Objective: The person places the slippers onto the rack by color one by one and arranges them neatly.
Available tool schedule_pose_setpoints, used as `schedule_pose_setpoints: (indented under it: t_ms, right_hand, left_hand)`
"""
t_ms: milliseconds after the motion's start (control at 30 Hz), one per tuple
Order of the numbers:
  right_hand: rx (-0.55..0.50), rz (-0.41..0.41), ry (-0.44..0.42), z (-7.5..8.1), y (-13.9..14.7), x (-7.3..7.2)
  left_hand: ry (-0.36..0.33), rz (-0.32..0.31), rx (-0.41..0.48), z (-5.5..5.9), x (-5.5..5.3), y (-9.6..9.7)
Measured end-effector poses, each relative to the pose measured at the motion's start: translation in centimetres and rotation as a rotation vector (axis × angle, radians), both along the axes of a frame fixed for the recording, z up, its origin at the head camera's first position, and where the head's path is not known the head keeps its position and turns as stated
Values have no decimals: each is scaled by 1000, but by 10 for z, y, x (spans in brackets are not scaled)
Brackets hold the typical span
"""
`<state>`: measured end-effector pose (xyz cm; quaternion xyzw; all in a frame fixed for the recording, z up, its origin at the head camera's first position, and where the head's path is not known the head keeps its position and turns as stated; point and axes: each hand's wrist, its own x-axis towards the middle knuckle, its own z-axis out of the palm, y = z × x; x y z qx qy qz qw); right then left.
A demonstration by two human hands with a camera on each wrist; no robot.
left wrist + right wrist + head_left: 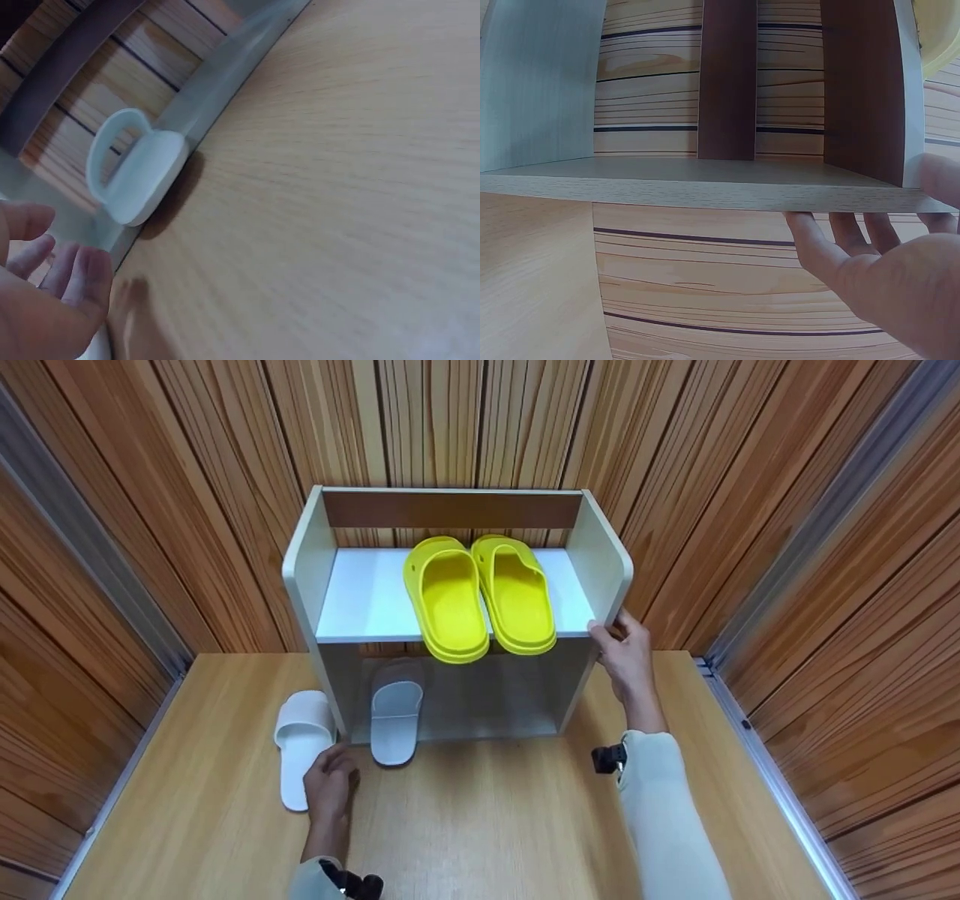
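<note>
A white two-tier shoe rack (pixel 457 727) stands against the wood-plank wall. My right hand (pixel 628 656) grips its right side panel (pixel 705 196), with the thumb at the front edge near the upper shelf and the fingers along the outer face. A pair of yellow clogs (pixel 454 607) sits on the upper shelf, toes to the wall. One white slide slipper (pixel 394 727) is on the lower level, left of centre, its heel past the front edge. Its mate, another white slide slipper (pixel 294 772), lies on the floor left of the rack. My left hand (pixel 328 784), fingers loosely bent, is beside that slipper's right edge, holding nothing.
Wood-plank walls (pixel 847 622) enclose the rack behind and on both sides. Metal strips (pixel 780 802) run along the edges of the light wooden floor (pixel 480 825). A dark wrist camera (pixel 607 759) is strapped at each sleeve.
</note>
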<state>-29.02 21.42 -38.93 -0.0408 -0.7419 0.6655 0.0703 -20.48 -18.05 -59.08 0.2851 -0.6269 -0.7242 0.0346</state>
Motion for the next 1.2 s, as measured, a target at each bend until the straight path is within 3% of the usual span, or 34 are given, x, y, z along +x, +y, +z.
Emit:
schedule_pose_setpoints:
  t_ms: [167, 367, 567, 833, 1200]
  right_hand:
    - [-3, 5, 26, -1, 0, -1]
    - [7, 18, 57, -2, 1, -2]
    - [17, 11, 26, 1, 1, 0]
    - [17, 8, 10, 0, 1, 1]
    - [21, -6, 8, -3, 2, -1]
  left_hand:
    - [35, 124, -63, 6, 4, -11]
    - [5, 236, -258, 6, 13, -28]
    - [-84, 229, -413, -1, 18, -39]
    - [-229, 148, -707, -12, 16, -39]
    - [-230, 126, -820, -30, 21, -39]
